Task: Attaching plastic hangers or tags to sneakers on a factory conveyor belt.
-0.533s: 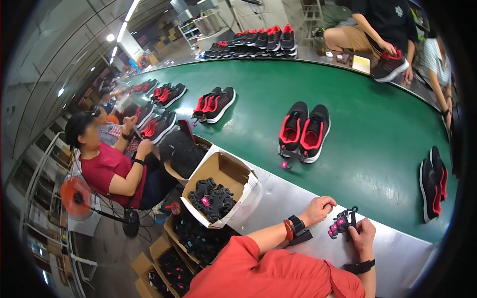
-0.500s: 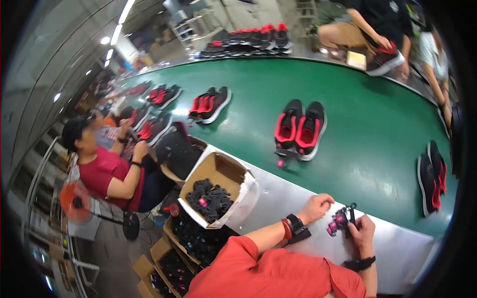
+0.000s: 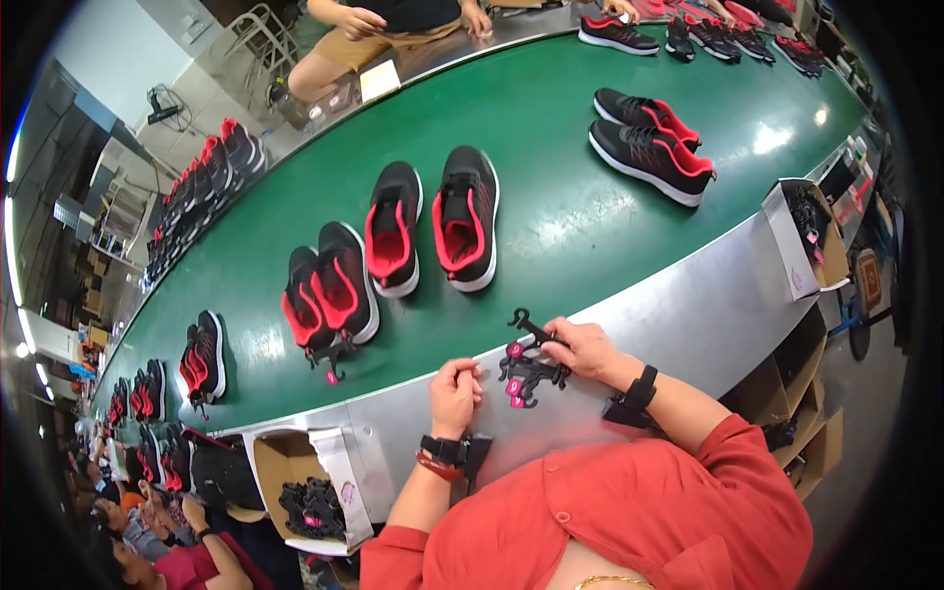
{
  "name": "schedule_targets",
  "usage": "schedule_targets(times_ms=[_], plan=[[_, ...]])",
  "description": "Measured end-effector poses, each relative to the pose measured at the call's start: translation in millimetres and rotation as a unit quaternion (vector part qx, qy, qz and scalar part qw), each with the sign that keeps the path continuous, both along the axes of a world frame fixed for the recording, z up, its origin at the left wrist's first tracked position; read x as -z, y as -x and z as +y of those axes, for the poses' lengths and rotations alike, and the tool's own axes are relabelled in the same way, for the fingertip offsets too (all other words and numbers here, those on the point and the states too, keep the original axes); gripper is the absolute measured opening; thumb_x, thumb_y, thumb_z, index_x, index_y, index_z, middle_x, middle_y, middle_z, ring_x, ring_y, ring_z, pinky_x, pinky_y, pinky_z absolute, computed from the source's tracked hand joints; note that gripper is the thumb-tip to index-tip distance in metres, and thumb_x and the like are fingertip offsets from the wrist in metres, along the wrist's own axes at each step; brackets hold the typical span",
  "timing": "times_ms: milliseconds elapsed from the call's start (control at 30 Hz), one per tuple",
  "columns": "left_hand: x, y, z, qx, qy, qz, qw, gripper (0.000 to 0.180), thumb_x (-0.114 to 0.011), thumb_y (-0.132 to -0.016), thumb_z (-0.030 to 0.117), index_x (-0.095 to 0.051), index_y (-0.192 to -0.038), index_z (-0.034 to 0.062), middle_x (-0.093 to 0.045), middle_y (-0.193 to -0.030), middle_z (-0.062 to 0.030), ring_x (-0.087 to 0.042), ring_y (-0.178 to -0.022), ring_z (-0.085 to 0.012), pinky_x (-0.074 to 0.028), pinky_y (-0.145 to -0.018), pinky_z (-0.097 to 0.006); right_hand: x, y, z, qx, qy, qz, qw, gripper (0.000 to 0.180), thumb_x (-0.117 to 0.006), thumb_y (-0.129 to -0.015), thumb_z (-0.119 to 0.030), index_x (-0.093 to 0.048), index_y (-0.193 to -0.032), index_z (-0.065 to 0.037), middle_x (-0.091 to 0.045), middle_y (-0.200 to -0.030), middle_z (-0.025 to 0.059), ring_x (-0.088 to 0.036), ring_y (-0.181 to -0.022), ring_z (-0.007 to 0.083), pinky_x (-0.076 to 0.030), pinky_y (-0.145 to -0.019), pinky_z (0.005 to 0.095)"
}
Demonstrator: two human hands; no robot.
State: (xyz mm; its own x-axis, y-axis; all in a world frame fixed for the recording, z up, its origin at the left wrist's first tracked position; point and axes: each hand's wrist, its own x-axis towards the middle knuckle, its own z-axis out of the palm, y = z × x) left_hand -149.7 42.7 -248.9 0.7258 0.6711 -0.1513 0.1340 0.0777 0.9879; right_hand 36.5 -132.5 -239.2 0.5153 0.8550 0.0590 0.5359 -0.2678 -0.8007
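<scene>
Just beyond my red shirt (image 3: 649, 501), at the metal ledge (image 3: 688, 315), is a small bunch of black plastic hooks (image 3: 534, 372) with pink tags, and I take my clock from it. Toward two to three o'clock, my right hand (image 3: 582, 352) has thumb and fingers closed on one hook at the bunch's edge, its curved end jutting toward eleven; whether the others hang from it or lie on the metal, I cannot tell. Toward nine, near the bunch, my left hand (image 3: 452, 401) is loosely curled; nothing shows in it, but its palm is hidden, so I cannot be sure. Farther out, a carton (image 3: 359, 482) at eight holds more such hooks, and a second carton (image 3: 790, 241) at two holds black pieces too. Past the ledge spreads the green belt (image 3: 551, 246), bearing black and red shoes: a spaced pair (image 3: 454, 211) at eleven, a hooked pair (image 3: 339, 280) at ten, and a sideways pair (image 3: 644, 152) at one. Across the belt, a shoe row (image 3: 231, 152) stands at ten, and a co-worker's hand (image 3: 362, 22) shows at eleven, above a yellow pad (image 3: 379, 81)
</scene>
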Motion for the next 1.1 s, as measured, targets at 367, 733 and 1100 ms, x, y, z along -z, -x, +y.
schedule_targets(times_ms=[367, 733, 1100], plan=[[-65, -38, 158, 0.042, -0.639, 0.258, 0.724, 0.048, -0.048, -0.079, -0.003, -0.048, -0.126, 0.0068, -0.049, -0.128, -0.0171, -0.061, -0.096, -0.0376, -0.052, -0.078, -0.045, -43, -24, 8, -0.024, 0.071, 0.314, 0.946, 0.026, -0.054, -0.091, -0.017, -0.053, -0.113, -0.003, -0.065, -0.073, 0.004, -0.058, -0.063, 0.0142, -0.048, -0.062, 0.0289], [-53, -70, 141, 0.09, -0.499, 0.077, 0.859, 0.035, -0.065, -0.074, -0.002, -0.058, -0.107, 0.0033, -0.06, -0.097, -0.0169, -0.062, -0.087, -0.0355, -0.049, -0.079, -0.039, -82, -16, 61, -0.096, 0.031, 0.393, 0.914, 0.04, -0.045, -0.094, -0.012, -0.039, -0.132, -0.001, -0.065, -0.084, 0.0065, -0.06, -0.061, 0.0111, -0.049, -0.051, 0.0244], [-36, -42, 136, 0.044, -0.322, 0.052, 0.944, 0.025, -0.058, -0.073, -0.01, -0.065, -0.096, -0.0013, -0.064, -0.087, -0.0129, -0.067, -0.08, -0.0233, -0.052, -0.071, -0.03, -62, 20, 126, -0.042, -0.033, 0.417, 0.907, 0.044, -0.042, -0.095, -0.008, -0.034, -0.137, 0.0, -0.061, -0.084, 0.0079, -0.059, -0.057, 0.0126, -0.047, -0.048, 0.0237]])
